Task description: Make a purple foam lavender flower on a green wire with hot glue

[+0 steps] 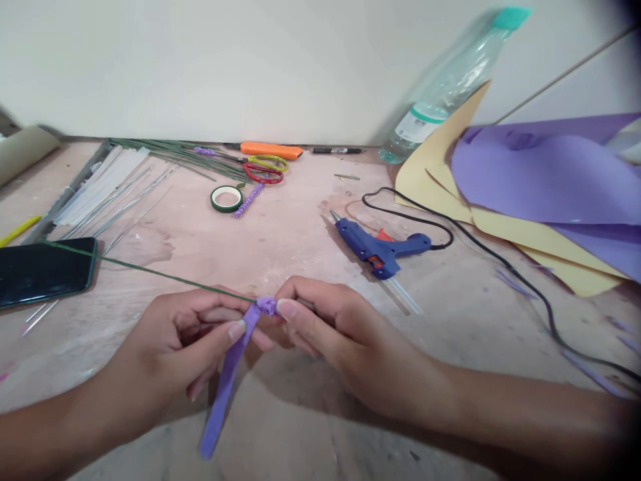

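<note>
Between my hands is a small purple paper flower (267, 306), rolled at the tip of a thin green wire stem (165, 272) that runs off to the left over the phone. A purple paper strip (224, 394) hangs down from the flower. My left hand (195, 341) pinches this strip near its top, thumb in front, with the stem passing over the fingers. My right hand (325, 321) has the flower's end pinched between thumb and forefinger. The other fingers of my right hand are curled and partly hidden.
A blue glue gun (375, 247) with a black cord lies right of centre. Scissors (264, 170), green tape (226, 198) and an orange cutter (270, 150) lie toward the wall. A phone (47, 270) is at left; purple paper (545, 174) and a bottle (451, 93) are at right.
</note>
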{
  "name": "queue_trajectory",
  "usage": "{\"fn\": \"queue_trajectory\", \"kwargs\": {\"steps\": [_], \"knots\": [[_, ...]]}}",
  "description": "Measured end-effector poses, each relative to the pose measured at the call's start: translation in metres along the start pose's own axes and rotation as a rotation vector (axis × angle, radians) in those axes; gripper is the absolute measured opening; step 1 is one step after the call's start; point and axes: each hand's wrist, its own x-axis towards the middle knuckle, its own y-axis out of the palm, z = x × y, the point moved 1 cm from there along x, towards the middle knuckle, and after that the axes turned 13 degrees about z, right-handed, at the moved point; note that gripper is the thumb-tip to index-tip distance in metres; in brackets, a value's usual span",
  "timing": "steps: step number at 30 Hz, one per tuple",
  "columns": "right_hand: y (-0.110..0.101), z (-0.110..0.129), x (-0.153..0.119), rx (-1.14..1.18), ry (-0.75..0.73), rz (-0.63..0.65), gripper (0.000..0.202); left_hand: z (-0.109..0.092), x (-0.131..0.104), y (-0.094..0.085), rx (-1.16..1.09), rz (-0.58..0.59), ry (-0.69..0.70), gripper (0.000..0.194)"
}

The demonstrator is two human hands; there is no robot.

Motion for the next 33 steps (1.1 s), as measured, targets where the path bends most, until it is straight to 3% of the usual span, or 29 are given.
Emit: {"fn": "queue_trajectory", "kwargs": {"steps": [10, 22, 33], "knots": [[0.002, -0.003, 0.000, 0.065, 0.064, -0.027, 0.025, -0.010, 0.001, 0.002, 0.054, 0.012, 0.018, 0.026], [0.009, -0.006, -0.001, 0.107, -0.026, -0.130, 0.018, -0.009, -0.001, 0.003, 0.050, -0.050, 0.003, 0.030], [0.013, -0.006, -0.003, -0.036, -0.084, -0.230, 0.017, -0.008, -0.004, 0.004, 0.031, -0.063, 0.013, 0.026]]}}
